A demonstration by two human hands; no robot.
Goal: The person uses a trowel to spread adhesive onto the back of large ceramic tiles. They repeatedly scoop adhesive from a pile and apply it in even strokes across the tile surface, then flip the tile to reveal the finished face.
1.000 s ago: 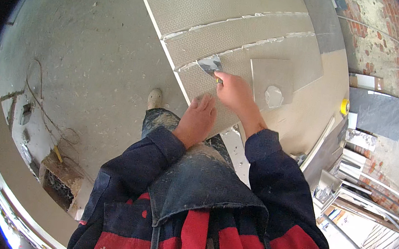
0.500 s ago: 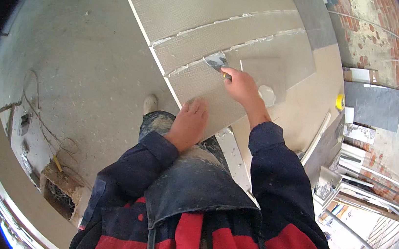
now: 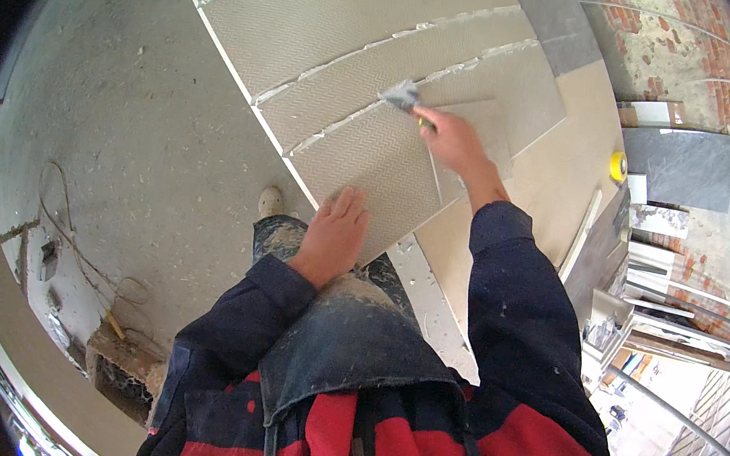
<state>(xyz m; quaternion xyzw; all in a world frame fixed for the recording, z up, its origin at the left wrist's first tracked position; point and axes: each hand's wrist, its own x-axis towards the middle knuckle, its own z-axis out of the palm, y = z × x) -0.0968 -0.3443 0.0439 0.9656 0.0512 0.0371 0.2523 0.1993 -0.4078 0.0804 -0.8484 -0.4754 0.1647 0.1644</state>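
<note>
One putty knife (image 3: 404,96) gripped in right hand (image 3: 456,142), blade at white paste line (image 3: 333,130) across textured panel (image 3: 372,161). Left hand (image 3: 334,237) lies unclenched, palm down, at panel's near edge.

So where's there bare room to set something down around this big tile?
The tan board has a bare patch between the big tile and the yellow roll. The floor between the shoe and the cord is open too, bar crumbs. It's crowded around the right hand: scraper, paste lines and small tile.
</note>
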